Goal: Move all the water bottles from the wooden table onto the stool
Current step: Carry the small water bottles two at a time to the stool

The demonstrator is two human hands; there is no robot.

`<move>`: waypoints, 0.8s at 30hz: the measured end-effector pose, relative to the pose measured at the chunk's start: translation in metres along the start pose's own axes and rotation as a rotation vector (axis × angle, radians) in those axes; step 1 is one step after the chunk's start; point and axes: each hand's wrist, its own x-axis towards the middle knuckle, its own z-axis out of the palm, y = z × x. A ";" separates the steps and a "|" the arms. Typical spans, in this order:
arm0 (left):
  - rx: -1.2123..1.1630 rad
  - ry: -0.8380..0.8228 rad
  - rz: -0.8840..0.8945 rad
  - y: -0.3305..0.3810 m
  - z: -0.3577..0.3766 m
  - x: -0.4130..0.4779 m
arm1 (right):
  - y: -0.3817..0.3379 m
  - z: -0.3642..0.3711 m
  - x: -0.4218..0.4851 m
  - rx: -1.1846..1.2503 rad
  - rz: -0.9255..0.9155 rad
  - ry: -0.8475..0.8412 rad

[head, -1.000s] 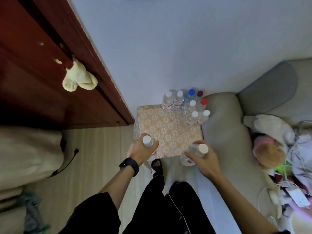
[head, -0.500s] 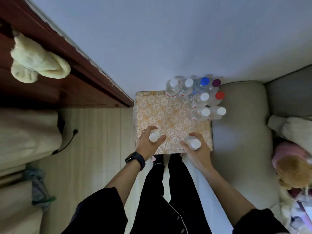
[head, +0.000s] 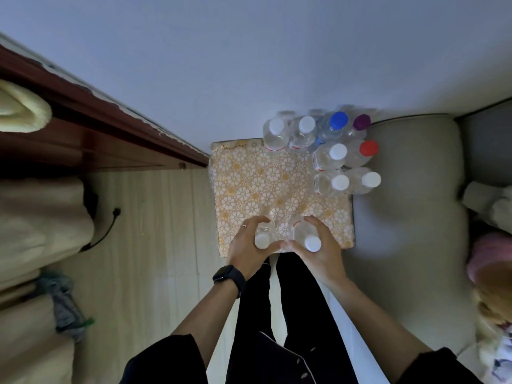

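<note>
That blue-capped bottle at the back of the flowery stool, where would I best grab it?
Probably by the cap and neck, from straight above. The blue-capped bottle stands upright, packed between a white-capped bottle and a purple-capped bottle, with the wall behind, so fingers have little room round its body.

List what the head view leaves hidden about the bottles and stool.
Head view:
Bases of the two held bottles: covered by the left hand and right hand, so contact with the stool is unclear.
Stool's legs: hidden under its patterned top.
Label text on the rear bottles: too small.
</note>
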 end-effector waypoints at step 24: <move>0.232 -0.068 0.139 0.029 -0.035 0.026 | -0.062 -0.069 0.027 -0.747 -0.480 -0.143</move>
